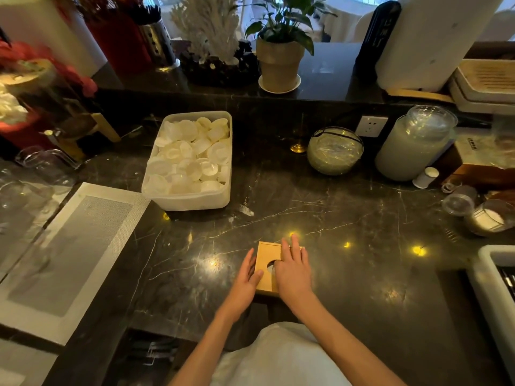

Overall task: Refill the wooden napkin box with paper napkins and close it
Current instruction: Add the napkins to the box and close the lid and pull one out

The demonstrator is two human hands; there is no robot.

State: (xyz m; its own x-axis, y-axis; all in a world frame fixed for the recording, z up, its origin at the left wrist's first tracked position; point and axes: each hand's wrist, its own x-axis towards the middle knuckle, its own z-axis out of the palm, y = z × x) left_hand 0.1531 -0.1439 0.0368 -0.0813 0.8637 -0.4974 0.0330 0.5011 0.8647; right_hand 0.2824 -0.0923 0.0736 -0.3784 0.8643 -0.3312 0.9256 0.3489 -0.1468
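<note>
Fully open, right grip (pixel 292 270) atop box (pixel 266 256)

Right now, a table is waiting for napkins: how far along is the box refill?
Nearly done, it seems. White shows through the round hole in the lid of the wooden napkin box, so napkins look loaded. In hand: the right hand lies flat on the lid, the left hand rests against the box's left side. Left: seating the lid, if it isn't; I cannot tell.
</note>
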